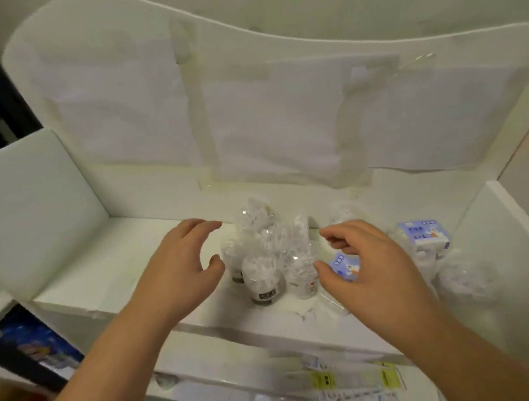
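Jars (263,259): clear tubs with white contents, upright at mid-shelf, packed touching one another.
Left hand (182,267): just left of the cluster, fingers spread and curved, gripping nothing; thumb close to the nearest jar, contact unclear.
Right hand (371,267): just right of the cluster, fingers curved, empty.
Purpose, judged: the hands bracket the cluster, apparently to gather or square it.
Tissue packs (423,236): blue-printed, right of the jars; one partly hidden behind the right hand.
Shelf (100,269): white, walled at both sides.
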### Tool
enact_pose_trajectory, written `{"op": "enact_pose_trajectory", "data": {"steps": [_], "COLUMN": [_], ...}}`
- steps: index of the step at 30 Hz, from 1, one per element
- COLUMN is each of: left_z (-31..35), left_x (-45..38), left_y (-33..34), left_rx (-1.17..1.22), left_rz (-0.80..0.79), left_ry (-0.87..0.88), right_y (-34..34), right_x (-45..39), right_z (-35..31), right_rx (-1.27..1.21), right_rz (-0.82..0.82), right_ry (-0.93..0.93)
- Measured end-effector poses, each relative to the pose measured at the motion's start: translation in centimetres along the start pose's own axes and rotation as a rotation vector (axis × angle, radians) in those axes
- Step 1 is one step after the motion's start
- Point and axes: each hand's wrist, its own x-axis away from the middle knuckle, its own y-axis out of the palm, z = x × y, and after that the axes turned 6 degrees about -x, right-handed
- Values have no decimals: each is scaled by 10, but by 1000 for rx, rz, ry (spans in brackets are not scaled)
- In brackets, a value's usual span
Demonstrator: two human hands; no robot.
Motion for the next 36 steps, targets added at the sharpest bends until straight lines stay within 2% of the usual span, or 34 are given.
{"op": "enact_pose_trajectory", "data": {"steps": [5,8,14,20,29,36], "left_z": [-40,-45,-47,-77,-101,-107], "left_x": [-25,-31,-35,-35,-27,-21], "left_y": [35,53,68,52,20,11], "left_rx": [64,179,431,493,543,538], "left_rz": [-222,-219,-245,-126,17,18], "left_ry": [159,202,130,62,-15,-17], "right_y": [31,40,52,71,126,139], "right_x": [-6,-9,-22,-58,-151,-157], "right_z": [-9,-10,-13,-23,-24,-24], "right_rx": [60,97,150,214,577,627], "right_rz": [29,53,91,27,-348,-283], "right_ry": [41,78,95,60,104,111]}}
